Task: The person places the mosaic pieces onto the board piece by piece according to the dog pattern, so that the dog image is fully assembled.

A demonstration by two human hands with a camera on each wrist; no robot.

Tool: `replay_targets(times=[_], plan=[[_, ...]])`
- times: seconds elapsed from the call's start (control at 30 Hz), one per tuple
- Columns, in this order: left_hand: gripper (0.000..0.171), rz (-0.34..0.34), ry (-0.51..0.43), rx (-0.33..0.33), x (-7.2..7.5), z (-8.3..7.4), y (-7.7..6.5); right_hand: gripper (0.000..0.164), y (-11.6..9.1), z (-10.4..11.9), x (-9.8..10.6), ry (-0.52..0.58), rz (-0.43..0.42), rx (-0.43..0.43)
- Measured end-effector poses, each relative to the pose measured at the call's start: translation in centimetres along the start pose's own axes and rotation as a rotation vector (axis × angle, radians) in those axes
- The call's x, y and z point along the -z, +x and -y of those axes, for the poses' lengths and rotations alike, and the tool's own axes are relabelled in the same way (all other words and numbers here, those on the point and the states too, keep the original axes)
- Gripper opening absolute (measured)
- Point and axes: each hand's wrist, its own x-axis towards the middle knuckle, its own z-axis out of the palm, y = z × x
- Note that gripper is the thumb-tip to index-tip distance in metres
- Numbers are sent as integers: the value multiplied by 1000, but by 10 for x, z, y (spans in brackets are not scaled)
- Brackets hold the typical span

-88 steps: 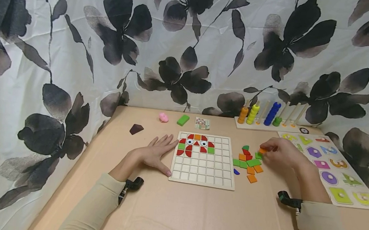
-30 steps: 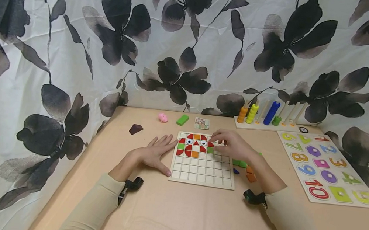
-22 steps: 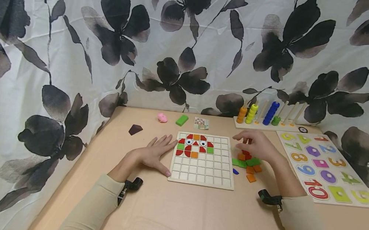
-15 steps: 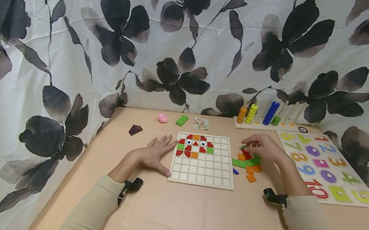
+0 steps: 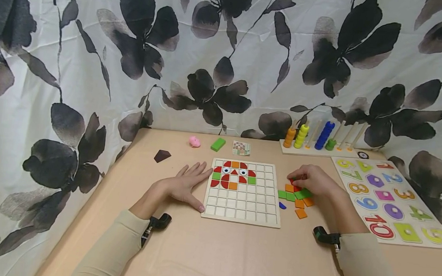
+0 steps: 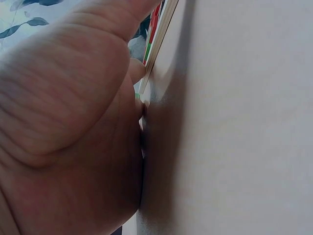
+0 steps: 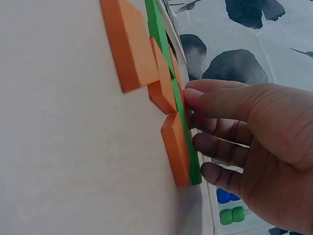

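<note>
My left hand (image 5: 184, 186) lies with fingers spread at the left edge of a white grid board (image 5: 242, 206), its thumb and fingertips right at the rim. Red, orange, green and eye-patterned tiles fill part of the board's upper left, including an orange tile (image 5: 233, 186) in the third row. Over the loose tiles to the right, my right hand (image 5: 314, 181) pinches at a red tile (image 5: 291, 180), thumb and index finger close together. In the right wrist view, that thumb overlaps the red tile behind a green tile (image 7: 195, 166); its far side is hidden.
Loose orange tiles (image 5: 300, 213) and a blue piece (image 5: 282, 205) lie right of the board. A number puzzle (image 5: 372, 203) is farther right, with a bead counter (image 5: 315, 152) behind. At the back are a patterned card (image 5: 241, 148), green block (image 5: 218, 145), pink figure (image 5: 194, 141) and dark piece (image 5: 162, 156).
An orange tile has come onto the board's third row. My right hand has gone from the pile to the board and back, now down at the red tiles. My left hand stays put.
</note>
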Motion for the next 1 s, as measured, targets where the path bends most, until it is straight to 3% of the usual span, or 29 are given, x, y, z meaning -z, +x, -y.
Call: replay_targets(times=[0.47, 0.77, 0.9, 1.0], plan=[[127, -1, -11, -1, 0, 0, 0, 24, -2, 3, 5, -33, 68, 16], [127, 3, -19, 7, 2, -1, -2, 9, -2, 12, 11, 69, 0, -10], [128, 6, -17, 11, 2, -1, -2, 13, 4, 28, 10, 128, -50, 80], [127, 6, -14, 10, 1, -1, -2, 17, 11, 49, 3, 177, -36, 156]])
